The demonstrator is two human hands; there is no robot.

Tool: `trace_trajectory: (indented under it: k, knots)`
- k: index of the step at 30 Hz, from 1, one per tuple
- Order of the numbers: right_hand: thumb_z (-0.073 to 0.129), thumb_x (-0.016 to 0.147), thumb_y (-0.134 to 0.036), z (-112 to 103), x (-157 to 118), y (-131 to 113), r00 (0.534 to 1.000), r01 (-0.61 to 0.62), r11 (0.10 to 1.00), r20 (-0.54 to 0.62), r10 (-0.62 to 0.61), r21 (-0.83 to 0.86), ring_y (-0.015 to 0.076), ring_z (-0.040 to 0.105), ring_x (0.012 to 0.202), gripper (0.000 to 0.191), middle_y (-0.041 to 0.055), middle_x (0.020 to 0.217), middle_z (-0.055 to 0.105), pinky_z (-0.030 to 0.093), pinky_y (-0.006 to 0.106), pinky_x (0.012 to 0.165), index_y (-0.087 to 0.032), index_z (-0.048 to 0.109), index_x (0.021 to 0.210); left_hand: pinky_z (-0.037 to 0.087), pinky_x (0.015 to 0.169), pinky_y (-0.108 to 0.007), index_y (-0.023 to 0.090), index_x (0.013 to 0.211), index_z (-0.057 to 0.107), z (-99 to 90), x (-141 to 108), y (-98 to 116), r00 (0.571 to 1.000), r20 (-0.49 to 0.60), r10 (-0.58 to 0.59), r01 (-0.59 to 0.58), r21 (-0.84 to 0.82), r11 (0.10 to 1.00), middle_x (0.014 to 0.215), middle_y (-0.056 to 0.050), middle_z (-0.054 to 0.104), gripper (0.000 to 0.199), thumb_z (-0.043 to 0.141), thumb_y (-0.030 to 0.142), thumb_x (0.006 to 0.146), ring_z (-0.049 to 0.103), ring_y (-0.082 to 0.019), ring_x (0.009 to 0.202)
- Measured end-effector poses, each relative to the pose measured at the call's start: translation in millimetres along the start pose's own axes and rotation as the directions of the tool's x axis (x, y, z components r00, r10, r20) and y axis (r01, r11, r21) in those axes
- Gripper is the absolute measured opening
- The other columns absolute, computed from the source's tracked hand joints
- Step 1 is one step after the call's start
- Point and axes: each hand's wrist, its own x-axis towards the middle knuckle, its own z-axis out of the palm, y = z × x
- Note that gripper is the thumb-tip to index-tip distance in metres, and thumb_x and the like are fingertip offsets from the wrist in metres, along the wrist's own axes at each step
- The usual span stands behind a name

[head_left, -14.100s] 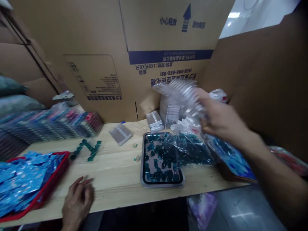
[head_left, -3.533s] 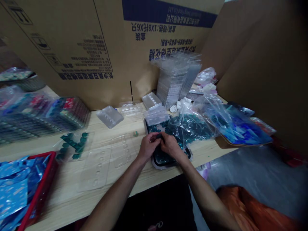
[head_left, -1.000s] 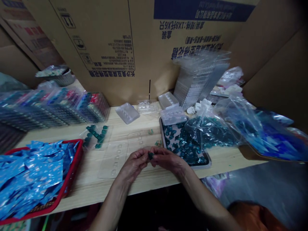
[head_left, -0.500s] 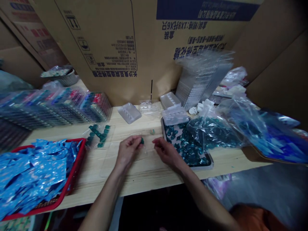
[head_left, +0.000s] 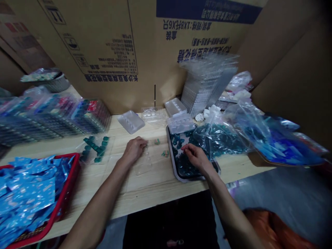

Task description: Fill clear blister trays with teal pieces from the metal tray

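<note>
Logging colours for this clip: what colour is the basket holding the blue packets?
Red, clearest in the head view.

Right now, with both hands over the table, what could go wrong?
The right hand might knock the clear insert resting on the dark tray's far end. The flat insert by the left hand barely shows against the wood and could get nudged. The tall stack, uneven on top, may topple if bumped.

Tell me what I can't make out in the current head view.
All in the head view:
- Left hand: fingertips curl away, hiding any held piece.
- Right hand: covers the pieces beneath it.
- Red basket: cut off by the left edge.
- Stacked packs: contents blurred.
</note>
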Motion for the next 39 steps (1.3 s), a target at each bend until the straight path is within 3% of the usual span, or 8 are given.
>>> trace_trajectory:
  k: [7, 11, 15, 21, 24, 30, 34, 39]
  knots:
    - [0.049, 0.083, -0.009, 13.9, 8.0, -35.6, 0.994, 0.093, 0.788, 0.108, -0.034, -0.609, 0.0275, 0.058, 0.099, 0.032, 0.0159, 0.107, 0.064, 0.041, 0.036, 0.085, -0.014, 0.063, 0.112, 0.050, 0.082, -0.034, 0.020, 0.095, 0.076, -1.1, -15.9, 8.9, 0.997, 0.064, 0.052, -0.057, 0.086, 0.995, 0.094, -0.009, 0.073, 0.025, 0.054, 0.019, 0.083, 0.068, -0.023, 0.087]
    - [0.051, 0.086, -0.015, 22.4, 12.5, -44.2, 0.992, 0.097, 0.692, 0.128, -0.007, -0.715, 0.0323, 0.056, 0.104, 0.026, 0.0173, 0.108, 0.062, 0.037, 0.042, 0.086, -0.015, 0.060, 0.111, 0.052, 0.084, -0.036, 0.019, 0.121, 0.066, -4.3, -32.9, 27.0, 0.998, -0.034, -0.046, 0.048, 0.059, 0.997, 0.108, -0.010, 0.071, 0.043, 0.059, 0.017, 0.079, 0.067, -0.024, 0.092]
    - [0.048, 0.090, -0.016, 19.2, 15.3, -40.1, 1.000, 0.011, 0.775, 0.001, -0.013, -0.632, 0.0288, 0.058, 0.101, 0.020, 0.0140, 0.105, 0.065, 0.036, 0.037, 0.084, -0.015, 0.057, 0.108, 0.052, 0.080, -0.032, 0.019, 0.108, 0.071, 5.3, -41.8, 67.5, 0.985, -0.139, -0.104, 0.083, -0.153, 0.985, 0.110, -0.010, 0.068, 0.028, 0.059, 0.025, 0.083, 0.066, -0.023, 0.093]
    - [0.050, 0.087, -0.017, 26.7, 6.2, -48.9, 0.992, 0.119, 0.951, 0.086, -0.098, -0.285, 0.0192, 0.059, 0.072, 0.008, 0.0039, 0.078, 0.064, 0.033, 0.027, 0.064, -0.019, 0.055, 0.093, 0.051, 0.070, -0.028, 0.019, 0.110, 0.072, 41.3, -33.5, 125.8, 0.945, 0.087, -0.314, 0.292, -0.654, 0.697, 0.099, -0.008, 0.074, 0.040, 0.075, 0.034, 0.073, 0.067, -0.018, 0.077]
    - [0.052, 0.085, -0.019, 33.3, 2.0, -54.1, 0.989, 0.133, 0.978, 0.079, -0.121, -0.158, 0.0165, 0.055, 0.066, 0.004, 0.0010, 0.075, 0.062, 0.033, 0.026, 0.061, -0.020, 0.053, 0.089, 0.051, 0.073, -0.029, 0.016, 0.089, 0.077, 44.6, -29.8, 129.2, 0.928, 0.145, -0.344, 0.341, -0.702, 0.625, 0.086, -0.008, 0.075, 0.028, 0.079, 0.034, 0.067, 0.067, -0.019, 0.077]
    - [0.052, 0.084, -0.016, 41.9, -0.4, -64.3, 0.984, 0.177, 0.984, 0.020, -0.177, 0.002, 0.0169, 0.059, 0.071, 0.017, 0.0009, 0.079, 0.064, 0.041, 0.026, 0.066, -0.020, 0.051, 0.100, 0.053, 0.070, -0.028, 0.014, 0.082, 0.076, 31.5, -36.2, 120.9, 0.823, 0.221, -0.524, 0.417, -0.861, 0.292, 0.082, -0.007, 0.075, 0.040, 0.090, 0.038, 0.053, 0.066, -0.014, 0.067]
    - [0.048, 0.085, -0.011, 46.4, 0.1, -72.9, 0.980, 0.200, 0.980, -0.012, -0.201, -0.022, 0.0188, 0.063, 0.080, 0.016, 0.0050, 0.088, 0.068, 0.043, 0.028, 0.072, -0.020, 0.054, 0.096, 0.053, 0.076, -0.029, 0.015, 0.094, 0.077, 26.5, -42.9, 120.9, 0.847, 0.222, -0.483, 0.400, -0.865, 0.303, 0.090, -0.008, 0.076, 0.044, 0.089, 0.033, 0.055, 0.067, -0.015, 0.074]
    - [0.048, 0.085, -0.013, 53.7, 2.4, -72.5, 0.983, 0.163, 0.984, 0.074, -0.168, 0.073, 0.0183, 0.063, 0.076, 0.012, 0.0047, 0.085, 0.069, 0.044, 0.027, 0.068, -0.020, 0.057, 0.091, 0.052, 0.077, -0.030, 0.017, 0.093, 0.078, 28.3, -47.6, 116.3, 0.879, 0.059, -0.474, 0.326, -0.798, 0.506, 0.089, -0.007, 0.076, 0.031, 0.082, 0.032, 0.065, 0.068, -0.017, 0.079]
